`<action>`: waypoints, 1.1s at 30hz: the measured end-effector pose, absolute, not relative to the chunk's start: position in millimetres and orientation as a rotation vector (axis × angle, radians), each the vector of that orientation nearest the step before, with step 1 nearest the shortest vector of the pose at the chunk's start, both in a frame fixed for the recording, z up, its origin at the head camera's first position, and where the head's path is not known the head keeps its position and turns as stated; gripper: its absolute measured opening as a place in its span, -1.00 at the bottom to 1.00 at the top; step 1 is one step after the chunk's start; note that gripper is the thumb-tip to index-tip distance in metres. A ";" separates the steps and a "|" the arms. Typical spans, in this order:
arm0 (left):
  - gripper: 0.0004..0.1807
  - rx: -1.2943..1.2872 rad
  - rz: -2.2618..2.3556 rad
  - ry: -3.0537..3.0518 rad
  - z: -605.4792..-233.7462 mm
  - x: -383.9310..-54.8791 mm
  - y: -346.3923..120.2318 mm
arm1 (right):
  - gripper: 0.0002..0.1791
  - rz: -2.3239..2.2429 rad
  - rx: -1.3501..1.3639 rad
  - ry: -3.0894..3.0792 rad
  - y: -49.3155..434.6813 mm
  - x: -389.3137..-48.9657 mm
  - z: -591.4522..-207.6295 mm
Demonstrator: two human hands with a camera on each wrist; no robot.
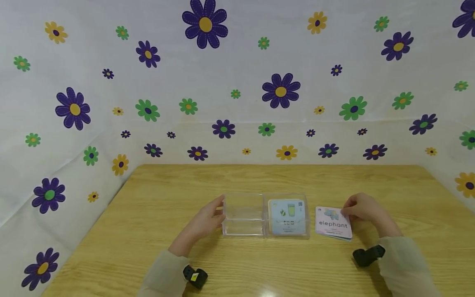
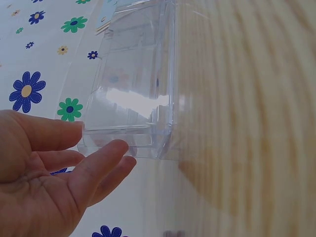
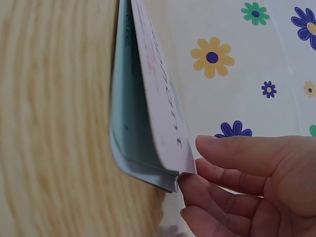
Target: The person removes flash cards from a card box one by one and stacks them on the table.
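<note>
A clear plastic box (image 1: 243, 236) with two compartments stands on the table, its left compartment bare. Cards lie in its right compartment, topped by a blue tea card (image 1: 288, 215). My left hand (image 1: 205, 220) touches the box's left end with fairly straight fingers, which the left wrist view also shows. To the right of the box, my right hand (image 1: 365, 212) pinches the pink elephant card (image 1: 332, 222) by its right edge. In the right wrist view that card is tilted up from a blue-green card (image 3: 131, 128) beneath it.
The wood-grain table (image 1: 178, 185) extends around the box and cards. Behind it and at the sides hangs a white cloth (image 1: 237, 53) printed with flowers. Black wrist cameras (image 1: 196, 277) sit at both sleeves.
</note>
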State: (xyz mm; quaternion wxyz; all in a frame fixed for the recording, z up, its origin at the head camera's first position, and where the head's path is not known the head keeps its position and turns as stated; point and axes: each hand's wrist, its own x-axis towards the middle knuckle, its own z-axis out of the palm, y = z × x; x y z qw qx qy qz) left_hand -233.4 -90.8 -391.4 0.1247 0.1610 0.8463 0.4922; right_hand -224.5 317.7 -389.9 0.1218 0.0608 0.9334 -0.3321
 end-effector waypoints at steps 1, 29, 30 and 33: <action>-0.40 0.473 1.436 2.463 -391.2 -233.6 -90.5 | -0.80 -0.971 0.179 2.724 317.7 -224.4 -389.9; -0.40 0.475 1.408 2.486 -390.6 -233.9 -90.6 | -0.89 -0.944 0.179 2.746 316.3 -226.8 -393.6; -0.40 0.472 1.408 2.485 -389.9 -233.5 -90.5 | -0.89 -0.943 0.176 2.749 316.5 -226.8 -393.8; -0.40 0.471 1.407 2.485 -388.7 -232.8 -90.0 | -0.89 -0.942 0.163 2.752 316.6 -226.5 -394.5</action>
